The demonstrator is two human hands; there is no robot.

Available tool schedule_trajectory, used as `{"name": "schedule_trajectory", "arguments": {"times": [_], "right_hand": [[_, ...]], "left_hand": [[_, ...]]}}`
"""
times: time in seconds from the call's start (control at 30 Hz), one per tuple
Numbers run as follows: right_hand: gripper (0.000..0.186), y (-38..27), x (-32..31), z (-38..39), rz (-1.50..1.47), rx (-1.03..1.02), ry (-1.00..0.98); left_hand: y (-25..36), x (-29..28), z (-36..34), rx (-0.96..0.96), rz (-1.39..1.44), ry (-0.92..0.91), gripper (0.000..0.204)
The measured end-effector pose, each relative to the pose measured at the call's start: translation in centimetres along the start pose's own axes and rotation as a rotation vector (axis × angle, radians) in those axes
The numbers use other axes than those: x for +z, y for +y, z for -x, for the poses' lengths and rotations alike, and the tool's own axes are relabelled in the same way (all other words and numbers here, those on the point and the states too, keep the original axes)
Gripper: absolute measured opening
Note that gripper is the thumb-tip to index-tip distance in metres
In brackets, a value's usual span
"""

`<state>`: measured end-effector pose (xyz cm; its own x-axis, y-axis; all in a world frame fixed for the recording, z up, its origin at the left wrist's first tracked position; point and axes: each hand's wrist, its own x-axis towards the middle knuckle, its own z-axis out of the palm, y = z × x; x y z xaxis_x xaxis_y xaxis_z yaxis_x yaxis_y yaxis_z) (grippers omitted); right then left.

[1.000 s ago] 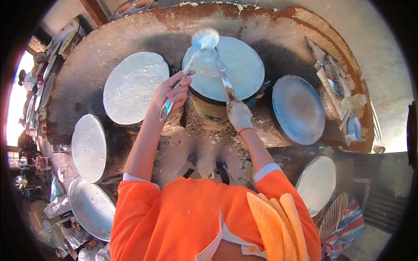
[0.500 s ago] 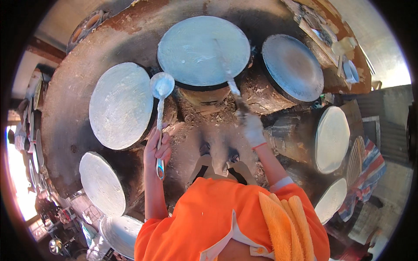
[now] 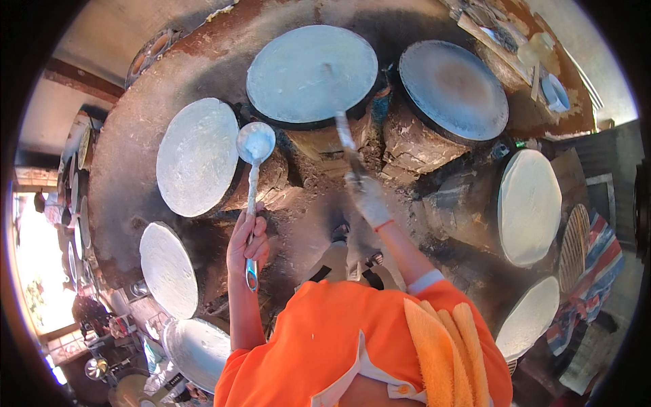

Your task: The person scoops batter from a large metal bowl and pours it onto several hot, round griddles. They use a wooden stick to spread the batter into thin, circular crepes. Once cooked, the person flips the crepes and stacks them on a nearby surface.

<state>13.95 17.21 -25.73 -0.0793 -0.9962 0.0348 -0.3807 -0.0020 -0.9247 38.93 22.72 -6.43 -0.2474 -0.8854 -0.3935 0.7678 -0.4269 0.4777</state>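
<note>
My left hand is closed round the handle of a metal ladle, its white-coated bowl raised beside the left griddle. My right hand, in a pale knitted glove with an orange cuff, grips a long flat white-smeared spreader; its blurred far end lies over the middle griddle, which carries a wet white layer. The left griddle has a white coating too. At the right, the dark griddle shows a bare brownish centre.
Further white-topped griddles stand at lower left and right. A pan sits at bottom left. Wooden boards and a small white container lie back right; a ribbed round rack and striped cloth are at far right.
The ladle has come down from over the middle griddle to beside the left one, then stayed nearly still. The spreader has kept moving over the middle griddle. The view has shifted.
</note>
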Motion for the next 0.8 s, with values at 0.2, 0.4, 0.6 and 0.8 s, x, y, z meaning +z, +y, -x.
{"name": "schedule_trajectory", "arguments": {"times": [0.2, 0.4, 0.6, 0.8], "right_hand": [[0.037, 4.0, 2.3, -1.4, 0.079, -0.064, -0.050], [0.028, -6.4, -3.0, 3.1, -0.073, 0.045, -0.047], [0.028, -11.8, -9.6, 4.1, 0.142, 0.166, 0.054], [0.023, -12.1, -9.7, 4.3, 0.259, -0.037, 0.036]], "left_hand": [[0.7, 0.9, -1.3, 0.023, -0.047, -0.032, 0.029], [2.4, 2.0, -5.8, 0.065, -0.303, 0.037, 0.025], [1.3, 1.8, -13.5, -0.045, -0.451, -0.109, 0.030], [-7.1, 7.8, -13.2, -0.204, -0.601, -0.231, 0.036]]}}
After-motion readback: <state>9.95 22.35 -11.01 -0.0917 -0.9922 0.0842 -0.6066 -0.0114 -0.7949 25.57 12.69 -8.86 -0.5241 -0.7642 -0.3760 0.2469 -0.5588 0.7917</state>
